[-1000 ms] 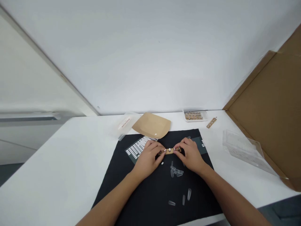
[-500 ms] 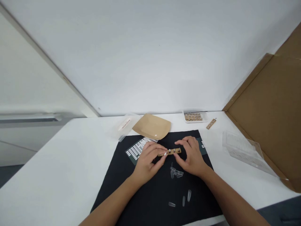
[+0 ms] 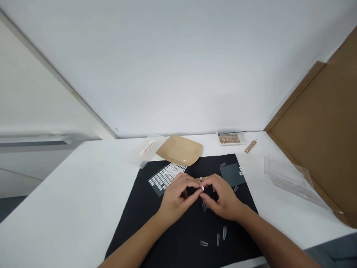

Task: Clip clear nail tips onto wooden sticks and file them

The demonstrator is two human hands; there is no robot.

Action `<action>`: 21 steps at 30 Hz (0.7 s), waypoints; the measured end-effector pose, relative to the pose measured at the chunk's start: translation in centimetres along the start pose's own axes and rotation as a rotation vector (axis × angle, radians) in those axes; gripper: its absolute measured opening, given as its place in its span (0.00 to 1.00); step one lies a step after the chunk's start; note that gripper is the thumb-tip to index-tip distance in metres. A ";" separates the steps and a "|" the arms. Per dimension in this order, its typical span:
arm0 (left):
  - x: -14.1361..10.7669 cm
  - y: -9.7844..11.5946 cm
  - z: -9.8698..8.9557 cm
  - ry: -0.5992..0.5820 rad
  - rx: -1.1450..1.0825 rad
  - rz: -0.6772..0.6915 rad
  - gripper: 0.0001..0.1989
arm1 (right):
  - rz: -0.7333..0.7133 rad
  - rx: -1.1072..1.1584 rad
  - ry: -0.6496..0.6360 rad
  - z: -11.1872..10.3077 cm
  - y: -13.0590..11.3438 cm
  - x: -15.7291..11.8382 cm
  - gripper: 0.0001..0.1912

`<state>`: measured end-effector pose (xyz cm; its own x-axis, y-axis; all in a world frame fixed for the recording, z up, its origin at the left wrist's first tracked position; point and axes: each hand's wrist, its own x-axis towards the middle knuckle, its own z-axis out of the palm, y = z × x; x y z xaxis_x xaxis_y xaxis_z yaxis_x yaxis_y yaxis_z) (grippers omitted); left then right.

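My left hand (image 3: 173, 197) has thumb and finger pinched on a white oval tab (image 3: 202, 188), just by the tan strip (image 3: 197, 179). Right hand (image 3: 227, 197)'s nearly closed, grip unclear tbh. Crowded fingertips could knock the tab loose.

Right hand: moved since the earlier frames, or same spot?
Yes. The right hand has shifted left, toward the left hand, uncovering more of the dark green sheet at right.
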<state>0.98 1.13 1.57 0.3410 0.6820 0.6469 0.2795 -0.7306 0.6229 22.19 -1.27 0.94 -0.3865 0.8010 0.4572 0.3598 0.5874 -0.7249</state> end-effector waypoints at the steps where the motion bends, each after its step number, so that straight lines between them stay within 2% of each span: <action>1: -0.1 0.0 0.0 -0.001 -0.003 -0.016 0.06 | 0.015 0.014 0.004 0.0 0.0 0.0 0.11; 8: -0.2 0.3 -0.1 -0.008 -0.009 0.008 0.05 | 0.129 0.144 0.008 -0.1 -0.2 -0.1 0.08; 15: -0.1 0.4 0.0 0.007 0.023 0.064 0.04 | 0.121 0.183 0.023 0.0 -0.3 -0.1 0.07; 21: -0.2 0.3 0.1 -0.036 -0.027 0.080 0.07 | 0.120 0.275 0.005 -0.1 -0.4 -0.1 0.12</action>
<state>1.04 0.78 1.60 0.3935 0.6199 0.6789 0.2264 -0.7810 0.5820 22.15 -1.58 1.27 -0.3504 0.8639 0.3617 0.1587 0.4353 -0.8862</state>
